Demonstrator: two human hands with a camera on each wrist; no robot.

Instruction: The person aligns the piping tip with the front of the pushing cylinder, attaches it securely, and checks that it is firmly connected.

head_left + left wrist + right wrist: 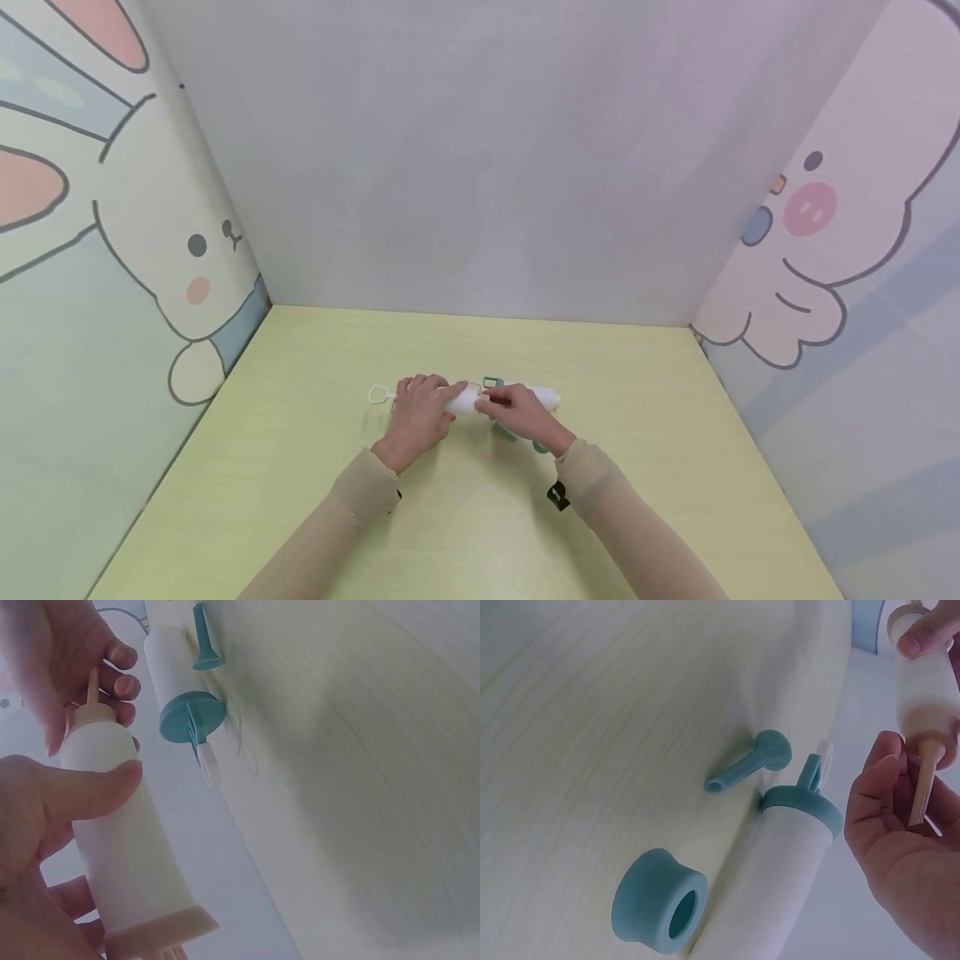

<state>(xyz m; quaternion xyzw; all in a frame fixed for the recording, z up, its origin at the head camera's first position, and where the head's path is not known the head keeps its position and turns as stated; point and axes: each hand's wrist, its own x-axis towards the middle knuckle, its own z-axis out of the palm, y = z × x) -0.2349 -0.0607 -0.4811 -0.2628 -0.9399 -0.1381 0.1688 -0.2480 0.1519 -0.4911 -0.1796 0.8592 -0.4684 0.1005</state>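
My left hand [422, 417] grips the white barrel [135, 847] of a food syringe with a beige flange [161, 930] at its rear. In the left wrist view its thumb lies along the barrel near the front. A pale loop handle [378, 394] sticks out to the left in the head view. At the other end, my right hand [525, 415] curls thumb and fingers round the beige collar [930, 742], from which a thin beige nozzle [925, 787] points into the palm.
A second white syringe [769, 881] with a teal end cap [802, 806] lies beside the right hand. Near it on the pale wooden table [465, 533] are a loose teal nozzle [739, 766] and a teal ring [641, 900]. Walls with cartoon animals enclose the table.
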